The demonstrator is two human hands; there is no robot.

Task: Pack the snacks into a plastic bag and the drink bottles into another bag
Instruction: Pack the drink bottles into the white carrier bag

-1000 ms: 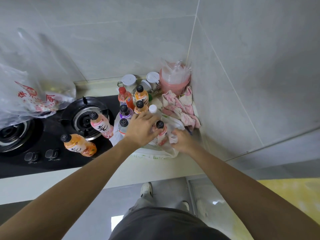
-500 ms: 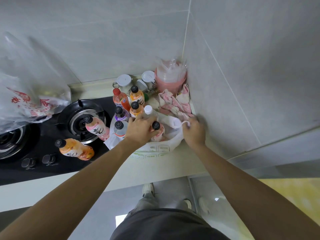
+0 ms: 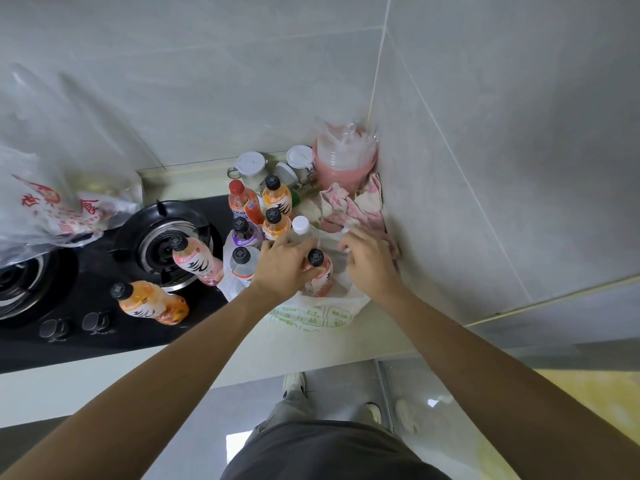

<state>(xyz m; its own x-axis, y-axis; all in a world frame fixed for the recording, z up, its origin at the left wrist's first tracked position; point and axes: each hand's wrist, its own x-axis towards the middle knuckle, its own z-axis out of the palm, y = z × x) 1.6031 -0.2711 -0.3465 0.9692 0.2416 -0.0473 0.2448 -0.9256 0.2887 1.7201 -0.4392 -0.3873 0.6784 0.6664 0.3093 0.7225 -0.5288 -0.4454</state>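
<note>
so right now the left hand (image 3: 284,265) is wrapped round a pink bottle with a black cap (image 3: 317,271), lowering it into the white plastic bag with green print (image 3: 311,315) that sits on the worktop (image 3: 311,348) just right of centre. the right hand (image 3: 370,263) is up at the far rim of that bag, fingers curled and apparently pinching the thin plastic to keep the mouth open, though i can't see the pinch itself.

rest of the drinks are crowded just left of the bag: a purple one (image 3: 244,235), a clear one with an orange label (image 3: 242,266), two orange ones behind, a red-capped one (image 3: 242,202). two more lie on the black hob (image 3: 104,327), a pink bottle (image 3: 195,261) on the burner and an orange bottle (image 3: 152,303) near the knobs. the other bag with red print (image 3: 52,209) is at the left edge.

what worries me: the bag is floppy and sits near the worktop edge, so if the rim slips free it'll sag and the bottle could tip out. also that elbow-in reach could knock the standing cluster over like dominoes.
</note>
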